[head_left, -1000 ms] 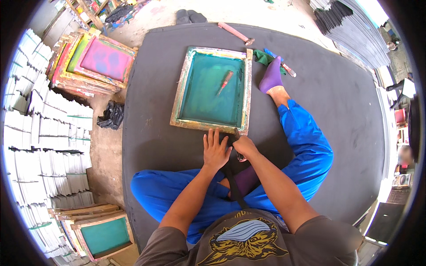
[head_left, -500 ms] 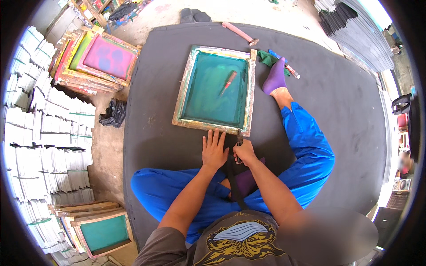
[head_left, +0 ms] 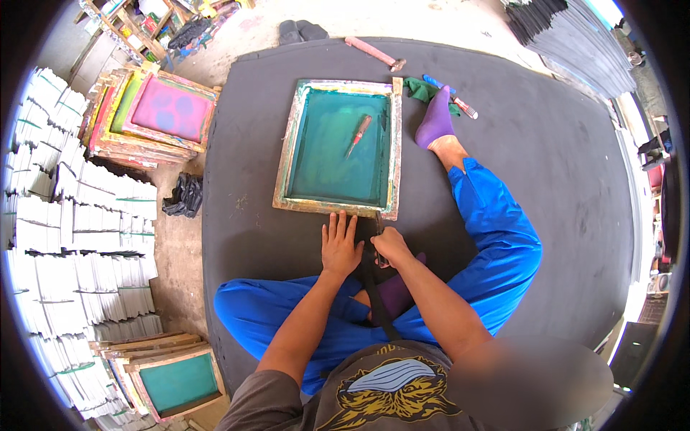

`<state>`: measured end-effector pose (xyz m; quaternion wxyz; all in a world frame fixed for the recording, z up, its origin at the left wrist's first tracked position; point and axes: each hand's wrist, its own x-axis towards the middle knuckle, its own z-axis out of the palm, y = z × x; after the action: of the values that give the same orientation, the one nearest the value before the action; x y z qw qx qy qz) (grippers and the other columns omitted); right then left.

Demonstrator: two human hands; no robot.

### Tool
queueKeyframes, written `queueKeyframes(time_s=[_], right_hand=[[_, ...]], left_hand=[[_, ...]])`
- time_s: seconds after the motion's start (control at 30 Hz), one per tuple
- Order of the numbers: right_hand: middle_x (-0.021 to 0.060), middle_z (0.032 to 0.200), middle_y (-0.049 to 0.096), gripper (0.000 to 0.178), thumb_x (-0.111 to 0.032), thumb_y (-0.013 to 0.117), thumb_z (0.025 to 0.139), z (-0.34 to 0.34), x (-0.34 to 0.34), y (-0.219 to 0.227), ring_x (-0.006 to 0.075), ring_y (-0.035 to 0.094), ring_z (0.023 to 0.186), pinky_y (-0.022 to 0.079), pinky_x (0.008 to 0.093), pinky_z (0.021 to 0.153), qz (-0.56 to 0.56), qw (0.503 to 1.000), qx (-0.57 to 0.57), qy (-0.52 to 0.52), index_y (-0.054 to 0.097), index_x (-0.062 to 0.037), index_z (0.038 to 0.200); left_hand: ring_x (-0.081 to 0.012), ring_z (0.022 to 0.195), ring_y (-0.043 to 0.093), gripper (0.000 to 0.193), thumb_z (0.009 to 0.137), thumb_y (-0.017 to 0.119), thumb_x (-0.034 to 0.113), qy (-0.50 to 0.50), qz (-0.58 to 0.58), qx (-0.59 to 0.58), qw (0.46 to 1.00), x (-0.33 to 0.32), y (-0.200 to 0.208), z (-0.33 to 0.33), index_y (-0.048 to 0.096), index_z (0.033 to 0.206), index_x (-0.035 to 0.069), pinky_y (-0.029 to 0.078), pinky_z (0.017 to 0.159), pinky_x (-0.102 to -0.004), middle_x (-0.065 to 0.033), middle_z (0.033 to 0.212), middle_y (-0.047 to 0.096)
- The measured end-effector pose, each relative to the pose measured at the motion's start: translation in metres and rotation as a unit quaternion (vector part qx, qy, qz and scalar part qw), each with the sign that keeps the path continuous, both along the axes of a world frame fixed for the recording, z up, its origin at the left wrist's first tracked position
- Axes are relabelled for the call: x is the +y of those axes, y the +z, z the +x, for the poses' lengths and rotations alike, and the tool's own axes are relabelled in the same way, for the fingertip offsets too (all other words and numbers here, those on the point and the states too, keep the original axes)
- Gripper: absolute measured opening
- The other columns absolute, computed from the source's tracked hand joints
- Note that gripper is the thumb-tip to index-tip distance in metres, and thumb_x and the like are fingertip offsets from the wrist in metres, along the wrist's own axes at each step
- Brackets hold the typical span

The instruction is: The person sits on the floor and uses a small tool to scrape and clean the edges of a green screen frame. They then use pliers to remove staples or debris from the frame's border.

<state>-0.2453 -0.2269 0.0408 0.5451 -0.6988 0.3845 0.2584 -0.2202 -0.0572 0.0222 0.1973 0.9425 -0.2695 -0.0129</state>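
Observation:
A screen-printing frame [head_left: 284, 154] with a teal mesh and paint-stained wooden edges lies flat in front of me. On its mesh rests a red-handled screwdriver [head_left: 358, 136]. My left hand [head_left: 340, 248] is spread flat, its fingertips at the frame's near edge. My right hand [head_left: 392, 248] is closed around a dark pliers-like tool [head_left: 379, 224], whose tip meets the near edge close to the right corner. My fingers hide most of the tool. A black strap [head_left: 374, 294] runs from my shirt up between my hands.
I sit on a dark mat [head_left: 560, 187]. Beyond the frame lie a pink-handled hammer [head_left: 374, 52], a green cloth [head_left: 419, 89] and another screwdriver [head_left: 466, 107]. At left are stacked screens [head_left: 172, 108], a black plastic bag [head_left: 184, 195] and white stacks [head_left: 47, 280].
The view has shifted slightly, so the frame and tools sit a little further left. Both hands keep their places at the frame's near edge, with the right hand's grip unchanged.

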Motion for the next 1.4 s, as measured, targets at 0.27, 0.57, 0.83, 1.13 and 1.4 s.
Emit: queueKeyframes(time_s=[0.27,0.57,0.83,1.13,1.4], right_hand=[[0.0127,0.064,0.061,0.008,-0.003,0.057,0.090,0.005,0.014,0.026,0.0232,0.062,0.046,0.047,0.0403,0.038,-0.027,0.999,0.003,-0.034,0.062,0.0029,0.092],[0.0145,0.065,0.064,0.010,-0.004,0.057,0.090,-0.003,0.009,0.007,0.0264,0.065,0.047,0.050,0.0418,0.040,-0.041,0.999,-0.028,-0.020,0.063,0.0029,0.093],[0.0093,0.062,0.059,0.010,0.003,0.063,0.085,-0.012,0.005,-0.004,0.0208,0.057,0.043,0.044,0.0377,0.036,0.075,0.991,-0.082,-0.072,0.056,-0.0049,0.086],[0.0116,0.069,0.061,0.020,0.003,0.066,0.086,-0.017,-0.025,-0.019,0.0267,0.062,0.051,0.052,0.0437,0.045,0.388,0.910,-0.077,-0.122,0.056,-0.0083,0.100],[0.0117,0.071,0.063,0.019,0.000,0.067,0.086,-0.017,0.010,0.010,0.0242,0.064,0.051,0.054,0.0417,0.045,0.364,0.924,-0.112,0.013,0.056,-0.0060,0.100]], left_hand=[[-0.0399,0.158,0.026,0.079,0.088,0.077,0.032,-0.001,0.012,0.011,1.000,0.000,0.000,0.000,0.046,0.158,0.015,0.027,0.123,-0.0616,-0.0162,0.169,0.031],[-0.0408,0.157,0.026,0.082,0.086,0.080,0.031,0.001,0.019,0.035,0.999,0.000,0.000,0.000,0.045,0.159,0.017,0.032,0.121,-0.0605,-0.0149,0.170,0.030],[-0.0413,0.157,0.027,0.083,0.084,0.081,0.031,-0.002,0.029,0.025,0.999,0.002,0.004,0.000,0.046,0.158,0.017,0.038,0.117,-0.0594,-0.0153,0.170,0.031],[-0.0406,0.157,0.029,0.078,0.085,0.080,0.028,-0.010,0.023,0.051,0.998,0.001,0.014,0.006,0.049,0.155,0.016,0.042,0.115,-0.0560,-0.0159,0.169,0.034],[-0.0350,0.122,0.066,0.039,0.102,0.067,0.027,0.113,-0.306,0.196,0.925,0.016,0.019,0.027,0.064,0.132,0.002,0.052,0.101,-0.0420,-0.0192,0.126,0.071]])
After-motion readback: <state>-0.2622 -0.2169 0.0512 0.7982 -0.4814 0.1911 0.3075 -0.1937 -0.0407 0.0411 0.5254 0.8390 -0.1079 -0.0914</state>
